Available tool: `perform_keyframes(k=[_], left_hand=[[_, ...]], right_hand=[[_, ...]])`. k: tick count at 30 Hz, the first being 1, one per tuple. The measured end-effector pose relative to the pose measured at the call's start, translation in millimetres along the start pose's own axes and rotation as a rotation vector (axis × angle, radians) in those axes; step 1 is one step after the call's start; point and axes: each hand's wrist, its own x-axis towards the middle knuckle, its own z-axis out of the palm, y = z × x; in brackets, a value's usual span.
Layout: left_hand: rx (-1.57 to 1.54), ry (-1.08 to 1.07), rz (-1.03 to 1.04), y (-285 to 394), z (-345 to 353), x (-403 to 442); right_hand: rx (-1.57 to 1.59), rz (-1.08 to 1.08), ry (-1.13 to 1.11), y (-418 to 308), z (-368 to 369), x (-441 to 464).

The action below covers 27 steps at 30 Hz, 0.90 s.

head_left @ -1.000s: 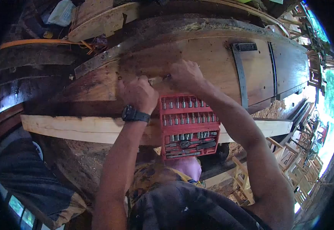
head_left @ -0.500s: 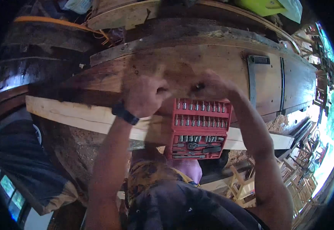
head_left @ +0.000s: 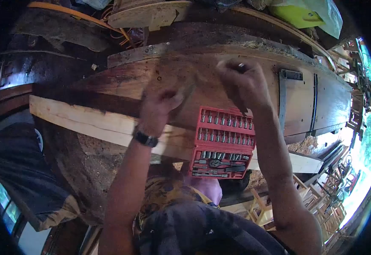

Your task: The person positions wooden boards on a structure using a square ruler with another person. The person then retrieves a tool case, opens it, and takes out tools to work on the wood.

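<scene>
My left hand [head_left: 159,108], with a dark watch [head_left: 146,139] on the wrist, is curled above the lower left part of a wooden board [head_left: 206,76]. Its fingers are blurred, and what they hold, if anything, cannot be made out. My right hand [head_left: 245,83] is raised over the board, fingers curled, with a small dark round thing [head_left: 241,66] at the fingers. An open red socket set case [head_left: 224,145] lies below and between my hands, with rows of sockets in the upper half and a ratchet in the lower half.
A pale plank [head_left: 83,120] runs under the case. A black metal square [head_left: 282,100] lies on the board at right. Wooden frames [head_left: 262,208] stand at lower right, and a green-yellow bag [head_left: 298,16] is at the top right. Dark cloth [head_left: 21,170] is at left.
My hands have moved apart from their close position over the board. My right hand has risen since half a second ago, and my left is slightly lower. The camera view has shifted.
</scene>
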Motion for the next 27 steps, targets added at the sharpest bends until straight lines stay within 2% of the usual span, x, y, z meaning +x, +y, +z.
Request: perform_keyframes(k=[1,2,3,4,5,8,10,13,14,16,17,19,20,21,23,25,26,27], left_hand=[[0.350,0.023,-0.045,17,-12,-13],[0.629,0.035,0.002,18,-25,-23],[0.910,0.062,0.044,18,-38,-33],[1.112,0.076,0.182,6,-49,-42],[1.076,0.091,0.171,-5,-57,-50],[1.047,0.105,0.137,-21,-70,-65],[1.125,0.096,0.099,-18,-69,-65],[1.467,0.228,0.432,-1,-51,-61],[1.395,0.214,0.432,-1,-49,-55],[1.250,0.181,0.430,-4,-44,-39],[1.178,0.153,0.358,-7,-40,-26],[1.035,0.097,0.216,-12,-22,6],[1.126,0.074,0.127,-3,-7,22],[1.214,0.051,0.034,7,7,38],[1.312,0.282,0.432,-5,15,60],[1.238,0.378,0.820,4,18,92],[1.260,0.345,0.883,10,23,105],[1.284,0.311,0.948,21,30,118]], right_hand=[[-0.058,-0.022,0.178,1,-1,5],[0.072,-0.002,0.236,2,-4,6],[0.071,0.030,0.243,8,-14,10],[0.071,0.065,0.255,22,-29,16],[0.072,0.095,0.270,36,-41,22],[-0.021,0.177,0.587,95,-47,47],[-0.022,0.290,0.559,95,-45,46],[0.044,0.385,0.526,102,-43,50],[0.080,0.401,0.518,104,-41,54],[0.359,0.379,0.552,114,-36,62],[0.500,0.361,0.567,118,-34,67],[0.521,0.376,0.564,122,-32,75],[0.530,0.384,0.561,125,-34,78],[0.346,0.291,0.542,134,-37,82],[0.046,0.163,0.508,150,-43,88],[-0.111,0.145,0.513,148,-45,91],[-0.151,0.168,0.525,143,-44,91],[-0.525,0.221,0.430,139,-45,92]])
